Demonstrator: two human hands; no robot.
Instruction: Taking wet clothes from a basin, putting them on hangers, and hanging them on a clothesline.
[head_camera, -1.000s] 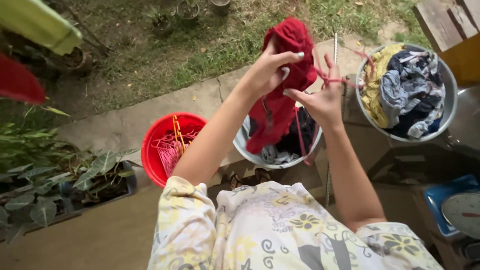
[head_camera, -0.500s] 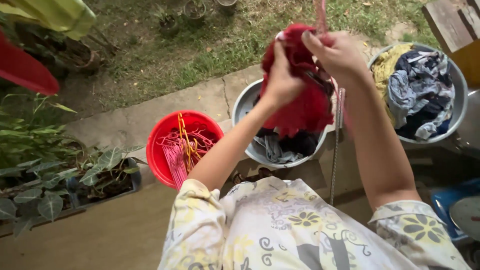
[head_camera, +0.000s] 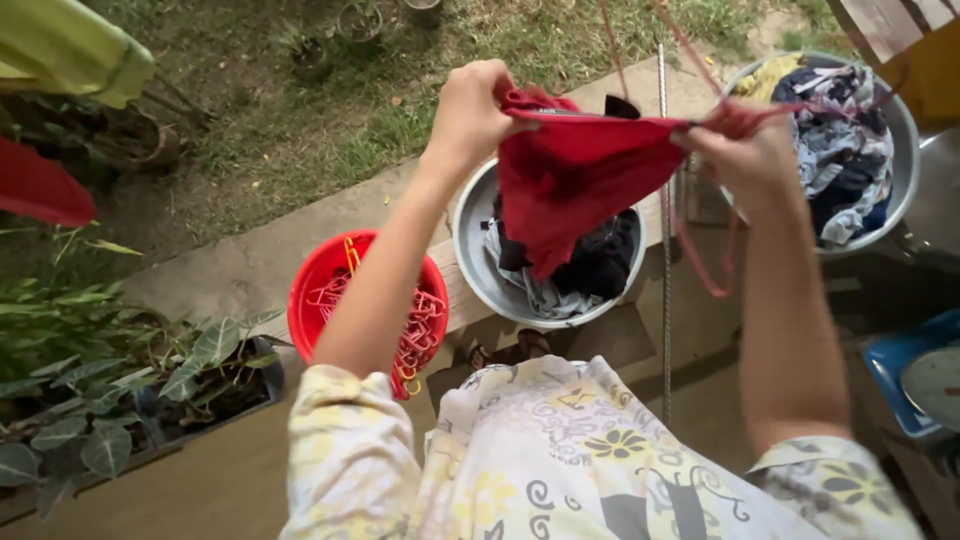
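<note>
- Since half a second ago the hands have drawn apart: the red garment (head_camera: 575, 175), bunched between them then, is now stretched flat in the air, and the view has shifted a little to the left.
- The grass (head_camera: 400, 90) and the concrete edge (head_camera: 240, 260) fill the upper and middle ground, with leafy plants (head_camera: 90, 400) in a trough at lower left.
- The person's yellow patterned shirt (head_camera: 560, 460) takes up the bottom of the view.
- A grey basin (head_camera: 478, 270) sits on the wooden bench (head_camera: 460, 300) straight below the garment, holding dark and pale laundry.
- A second grey basin (head_camera: 905, 150) at upper right is heaped with blue, grey and yellow clothes (head_camera: 830, 130).
- A red bucket (head_camera: 305, 300) stands left of the first basin, partly behind the left forearm, full of pink and yellow hangers (head_camera: 420, 330).
- The red garment hangs above the first basin, its top edge pulled taut and a point of cloth dropping toward the laundry; a thin red strap (head_camera: 700, 265) dangles from its right side.
- A thin metal rod (head_camera: 664, 200) runs upright just behind the garment's right end.
- The left hand (head_camera: 470, 105) is closed in a fist on the garment's left corner.
- The right hand (head_camera: 745, 150) pinches the right corner, fingers curled tight around the cloth.
</note>
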